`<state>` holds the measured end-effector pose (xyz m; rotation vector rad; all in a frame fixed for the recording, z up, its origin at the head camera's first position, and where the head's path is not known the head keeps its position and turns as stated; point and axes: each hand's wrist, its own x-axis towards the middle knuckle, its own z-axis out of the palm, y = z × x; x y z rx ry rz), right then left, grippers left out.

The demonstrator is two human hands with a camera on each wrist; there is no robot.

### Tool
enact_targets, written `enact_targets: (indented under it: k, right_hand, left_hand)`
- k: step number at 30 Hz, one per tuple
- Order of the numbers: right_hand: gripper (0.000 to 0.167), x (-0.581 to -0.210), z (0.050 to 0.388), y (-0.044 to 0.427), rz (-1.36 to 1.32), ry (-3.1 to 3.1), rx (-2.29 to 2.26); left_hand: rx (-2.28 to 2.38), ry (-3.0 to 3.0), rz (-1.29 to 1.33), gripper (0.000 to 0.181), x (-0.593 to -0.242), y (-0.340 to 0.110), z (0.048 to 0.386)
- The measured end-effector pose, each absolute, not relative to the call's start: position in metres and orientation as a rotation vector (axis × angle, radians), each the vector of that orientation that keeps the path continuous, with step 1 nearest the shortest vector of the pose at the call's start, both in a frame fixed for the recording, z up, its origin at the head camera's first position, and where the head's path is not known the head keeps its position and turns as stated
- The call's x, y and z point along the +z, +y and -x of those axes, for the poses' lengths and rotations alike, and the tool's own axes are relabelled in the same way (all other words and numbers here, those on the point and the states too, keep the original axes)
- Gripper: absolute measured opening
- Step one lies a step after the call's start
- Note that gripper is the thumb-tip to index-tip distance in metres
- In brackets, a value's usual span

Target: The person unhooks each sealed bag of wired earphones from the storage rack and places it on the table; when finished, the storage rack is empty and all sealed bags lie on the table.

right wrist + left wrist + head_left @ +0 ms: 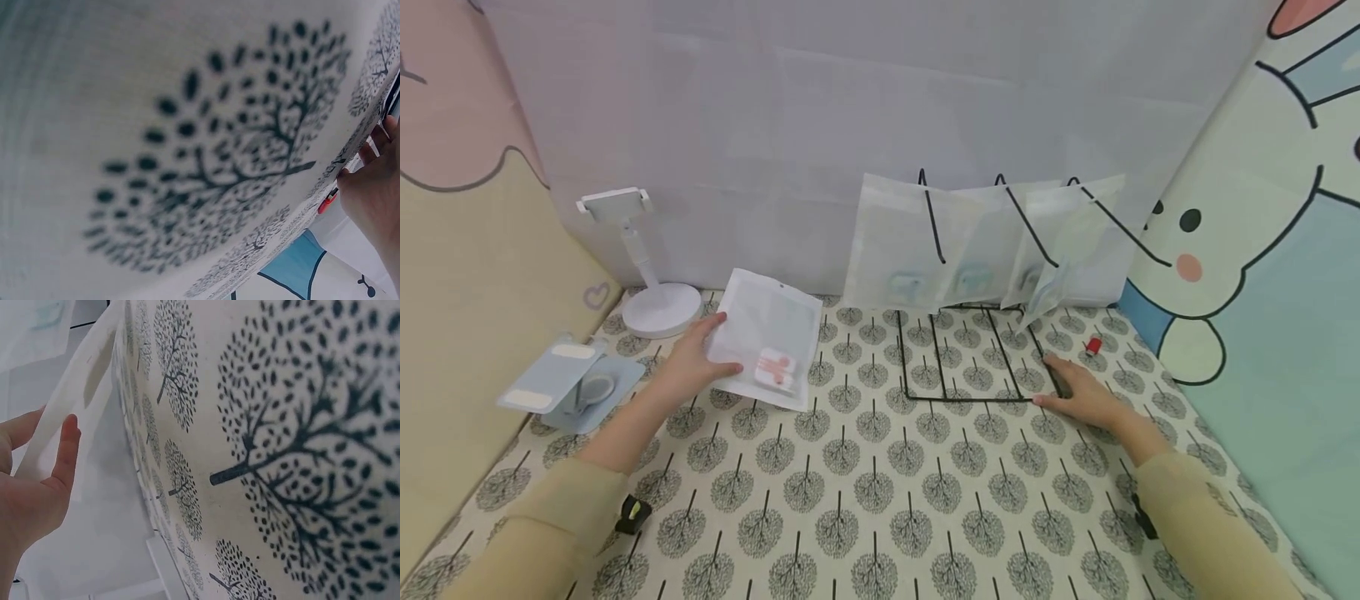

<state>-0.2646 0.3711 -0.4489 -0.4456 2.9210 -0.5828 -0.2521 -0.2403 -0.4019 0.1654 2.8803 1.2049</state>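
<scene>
In the head view my left hand [695, 354] pinches the left edge of a white translucent pouch [765, 321], which is tilted above the table. A small white-and-pink item [775, 369] shows through its lower part. From the left wrist view, the pouch's edge [53, 428] lies between thumb and fingers of the left hand [37, 487]. At the front right corner of a black wire rack [970, 400], my right hand [1082, 396] grips the base frame. Similar pouches [898, 242] hang from the rack's upright hooks. The right wrist view shows the right hand [372, 181] partly cut off.
A white phone stand [662, 310] stands at the back left. Nearer me is a light-blue folding stand [580, 383]. A small red object [1093, 345] lies right of the rack. Fabric panels enclose the table, which has a tree-print cloth [842, 500].
</scene>
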Motion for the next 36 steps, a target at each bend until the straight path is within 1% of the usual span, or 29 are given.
enact_targets:
  k: [8,12,16,28,36]
  right_hand:
    - [0.091,-0.449,0.266,0.372,0.456,2.929,-0.585]
    - [0.09,-0.449,0.267,0.373,0.473,2.939,-0.576]
    - [0.089,-0.448,0.266,0.374,0.474,2.923,-0.604]
    - [0.088,-0.45,0.267,0.376,0.489,2.924,-0.611]
    - [0.088,-0.449,0.265,0.374,0.489,2.92,-0.616]
  left_hand:
    - [1.181,2.766,-0.168,0.117,-0.414,-0.246,0.267]
    - [1.084,2.758,-0.182,0.122,-0.418,-0.249,0.272]
    - [0.916,2.792,-0.223,0.121,-0.42,-0.249,0.272]
    - [0.666,2.844,-0.285,0.117,-0.43,-0.255,0.281]
    - [0.552,2.882,-0.269,0.114,-0.427,-0.254,0.278]
